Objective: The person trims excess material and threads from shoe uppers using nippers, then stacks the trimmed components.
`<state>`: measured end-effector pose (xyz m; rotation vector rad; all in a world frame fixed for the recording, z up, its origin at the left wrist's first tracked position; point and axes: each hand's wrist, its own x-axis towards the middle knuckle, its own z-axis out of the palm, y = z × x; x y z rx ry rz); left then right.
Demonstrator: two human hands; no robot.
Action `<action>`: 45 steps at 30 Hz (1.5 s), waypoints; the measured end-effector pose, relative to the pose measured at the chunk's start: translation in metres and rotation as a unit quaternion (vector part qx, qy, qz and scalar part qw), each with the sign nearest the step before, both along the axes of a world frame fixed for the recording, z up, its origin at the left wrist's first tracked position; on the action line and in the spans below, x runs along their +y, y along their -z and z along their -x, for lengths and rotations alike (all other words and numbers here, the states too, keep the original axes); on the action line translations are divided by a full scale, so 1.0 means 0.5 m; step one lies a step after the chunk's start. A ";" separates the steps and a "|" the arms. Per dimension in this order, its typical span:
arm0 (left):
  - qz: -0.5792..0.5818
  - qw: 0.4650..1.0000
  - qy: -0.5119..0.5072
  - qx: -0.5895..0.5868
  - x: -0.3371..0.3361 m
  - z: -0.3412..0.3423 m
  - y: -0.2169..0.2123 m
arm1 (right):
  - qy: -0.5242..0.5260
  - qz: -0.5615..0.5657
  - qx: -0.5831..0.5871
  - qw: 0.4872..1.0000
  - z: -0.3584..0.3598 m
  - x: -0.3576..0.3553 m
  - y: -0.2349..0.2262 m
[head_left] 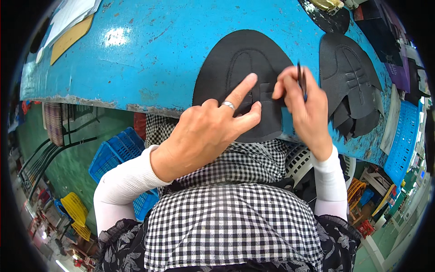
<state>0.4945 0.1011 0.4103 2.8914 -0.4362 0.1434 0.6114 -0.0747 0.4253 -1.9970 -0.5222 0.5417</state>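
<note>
A black shoe upper [213, 68], rounded and with stitched outlines, lies on the blue table in front of me, its near edge reaching the table's front. My left hand [213, 120], wearing a ring, rests on it with index finger and thumb stretched apart and the other fingers curled. Just right of the upper, my right hand [306, 106] is closed round a slim dark two-pronged tool [301, 77], which resembles thread snips. Its tips point away from me, and most of it is hidden in the fist. The right fingers are slightly blurred.
Several more black uppers [346, 63] lie in a stack on the right. Beyond them is a round dark piece [328, 20] with pale flecks. Papers [70, 18] are at the far left. Blue baskets [120, 152] stand below the table's chipped front edge.
</note>
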 end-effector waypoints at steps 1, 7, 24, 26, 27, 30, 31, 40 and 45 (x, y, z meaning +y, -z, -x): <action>0.012 1.000 -0.014 -0.003 0.001 0.003 0.003 | -0.065 0.007 -0.142 0.988 0.010 -0.011 0.003; 0.071 0.995 -0.029 -0.061 0.011 0.014 0.027 | -0.143 0.160 -0.419 0.882 0.091 -0.014 0.000; 0.205 0.978 -0.020 -0.018 0.038 -0.005 0.025 | -0.115 0.148 -0.461 0.867 0.077 0.037 0.021; 0.204 0.979 -0.026 -0.017 0.037 -0.003 0.027 | -0.114 0.145 -0.466 0.866 0.084 0.036 0.022; 0.205 0.978 -0.033 -0.015 0.037 -0.002 0.026 | -0.124 0.142 -0.440 0.878 0.092 0.025 0.018; 0.218 0.975 -0.032 -0.011 0.039 -0.002 0.031 | -0.146 0.142 -0.414 0.887 0.126 -0.008 0.018; 0.206 0.978 -0.031 -0.011 0.039 0.002 0.031 | -0.152 0.148 -0.410 0.887 0.137 -0.016 0.011; 0.176 0.984 -0.005 -0.013 0.040 -0.060 -0.013 | -0.065 0.022 -0.200 0.977 0.087 -0.059 0.014; 0.242 0.966 -0.062 -0.062 0.026 -0.096 0.019 | -0.047 -0.040 -0.237 0.970 0.092 -0.054 0.045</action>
